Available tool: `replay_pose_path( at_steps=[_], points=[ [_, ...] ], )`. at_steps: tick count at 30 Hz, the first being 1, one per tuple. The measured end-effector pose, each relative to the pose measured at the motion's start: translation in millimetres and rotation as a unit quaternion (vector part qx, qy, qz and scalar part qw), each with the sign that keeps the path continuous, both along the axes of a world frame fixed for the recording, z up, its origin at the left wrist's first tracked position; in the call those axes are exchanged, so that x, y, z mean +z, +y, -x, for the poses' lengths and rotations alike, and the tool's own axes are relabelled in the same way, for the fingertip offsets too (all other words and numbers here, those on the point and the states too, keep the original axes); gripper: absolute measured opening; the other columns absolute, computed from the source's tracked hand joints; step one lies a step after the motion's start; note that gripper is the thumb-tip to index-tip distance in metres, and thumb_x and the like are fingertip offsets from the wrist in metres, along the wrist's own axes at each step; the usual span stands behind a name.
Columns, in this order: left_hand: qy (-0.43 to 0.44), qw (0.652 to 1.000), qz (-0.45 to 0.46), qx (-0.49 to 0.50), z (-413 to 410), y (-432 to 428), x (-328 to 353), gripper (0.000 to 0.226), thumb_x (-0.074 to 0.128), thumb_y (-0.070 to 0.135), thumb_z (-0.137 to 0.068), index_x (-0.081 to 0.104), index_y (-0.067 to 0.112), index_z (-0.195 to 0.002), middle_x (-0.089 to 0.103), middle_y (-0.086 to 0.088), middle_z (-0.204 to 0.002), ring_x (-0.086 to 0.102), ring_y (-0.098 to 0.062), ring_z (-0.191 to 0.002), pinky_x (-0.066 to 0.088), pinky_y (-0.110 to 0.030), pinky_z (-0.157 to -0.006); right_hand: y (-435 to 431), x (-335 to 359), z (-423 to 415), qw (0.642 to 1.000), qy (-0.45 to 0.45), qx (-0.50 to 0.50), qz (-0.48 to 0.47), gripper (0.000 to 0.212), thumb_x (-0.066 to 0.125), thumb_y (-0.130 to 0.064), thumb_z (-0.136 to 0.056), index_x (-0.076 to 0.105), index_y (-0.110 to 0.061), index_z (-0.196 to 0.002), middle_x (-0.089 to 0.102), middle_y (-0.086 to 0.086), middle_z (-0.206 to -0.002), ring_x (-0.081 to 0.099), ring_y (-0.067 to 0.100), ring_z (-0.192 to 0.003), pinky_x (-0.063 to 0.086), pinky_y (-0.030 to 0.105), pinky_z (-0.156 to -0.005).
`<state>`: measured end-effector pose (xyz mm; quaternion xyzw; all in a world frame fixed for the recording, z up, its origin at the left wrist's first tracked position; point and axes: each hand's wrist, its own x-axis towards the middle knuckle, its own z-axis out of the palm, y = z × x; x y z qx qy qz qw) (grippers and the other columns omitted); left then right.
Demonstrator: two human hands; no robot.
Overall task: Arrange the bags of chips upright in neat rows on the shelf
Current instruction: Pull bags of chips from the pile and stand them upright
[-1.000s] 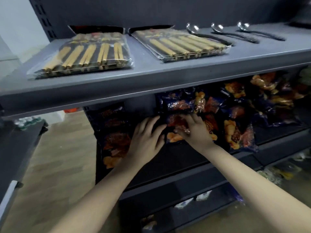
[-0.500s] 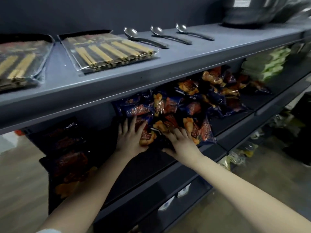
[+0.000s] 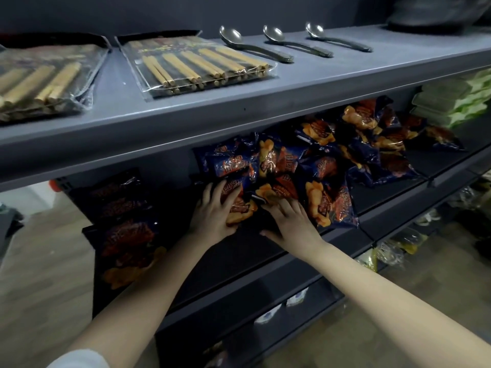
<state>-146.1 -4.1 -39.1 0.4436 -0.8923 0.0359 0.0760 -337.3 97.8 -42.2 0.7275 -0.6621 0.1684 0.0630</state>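
On dark middle shelf (image 3: pixel 239 251): pressing glossy dark-blue foil chip bag (image 3: pixel 243 208) under spread left hand (image 3: pixel 215 212), spread right hand (image 3: pixel 289 221) touching. Likely light, slippery, crushable; pinch top seam.

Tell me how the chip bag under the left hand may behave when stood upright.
The chip bag looks puffy and crinkled, so probably light and floppy. Its film shines, so it may slip under the left hand. The neighbouring bags lie slumped, so it likely tips without support.
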Motion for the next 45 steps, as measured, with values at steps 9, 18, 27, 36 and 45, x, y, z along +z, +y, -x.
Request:
replay_pose_path(
  at_steps=[9, 18, 27, 36, 45],
  points=[
    [-0.023, 1.0, 0.006, 0.002, -8, -3, 7, 0.1, 0.071, 0.043, -0.074, 0.005, 0.033, -0.148, 0.009, -0.008, -0.152, 0.011, -0.036, -0.137, 0.042, -0.048, -0.1, -12, 0, -15, 0.998, 0.026, 0.048, 0.022, 0.074, 0.078, -0.04, -0.069, 0.043, -0.018, -0.131, 0.037, 0.008, -0.132, 0.031, 0.034, -0.124, 0.037, 0.054, -0.101],
    [0.08, 0.994, 0.057, -0.048, -25, 13, 31, 0.095, 0.081, 0.029, -0.063, 0.029, 0.025, -0.143, 0.03, -0.013, -0.143, 0.027, -0.042, -0.129, 0.05, -0.056, -0.087, -25, 43, -18, 0.998, -0.018, 0.033, -0.058, 0.109, 0.068, -0.05, -0.076, -0.018, -0.044, -0.142, -0.01, 0.001, -0.155, 0.001, 0.034, -0.142, 0.012, 0.05, -0.116],
    [0.107, 0.984, 0.135, -0.051, -69, 45, 73, 0.093, 0.08, 0.027, -0.065, 0.029, 0.021, -0.142, 0.028, -0.013, -0.144, 0.027, -0.04, -0.129, 0.045, -0.051, -0.093, -41, 71, -59, 0.969, -0.105, 0.222, 0.042, 0.107, 0.077, -0.023, -0.075, 0.0, -0.037, -0.147, -0.013, 0.003, -0.156, 0.0, 0.02, -0.144, 0.019, 0.029, -0.113],
    [0.096, 0.983, 0.151, 0.048, -148, 79, 90, 0.081, 0.074, 0.03, -0.068, 0.038, 0.016, -0.139, 0.028, -0.014, -0.144, 0.025, -0.038, -0.13, 0.046, -0.052, -0.095, -46, 75, -143, 0.938, -0.12, 0.32, 0.055, 0.103, 0.078, -0.026, -0.074, 0.007, -0.032, -0.148, -0.007, 0.009, -0.155, 0.015, 0.034, -0.142, 0.04, 0.048, -0.106],
    [0.114, 0.979, 0.079, 0.15, -183, 145, 22, 0.093, 0.079, 0.03, -0.06, 0.032, 0.024, -0.139, 0.028, -0.006, -0.14, 0.026, -0.038, -0.127, 0.058, -0.046, -0.063, 3, 20, -190, 0.915, -0.121, 0.377, -0.076, 0.113, 0.075, -0.026, -0.076, -0.015, -0.04, -0.143, -0.023, -0.006, -0.152, 0.011, 0.035, -0.142, 0.039, 0.047, -0.107]
  ],
)
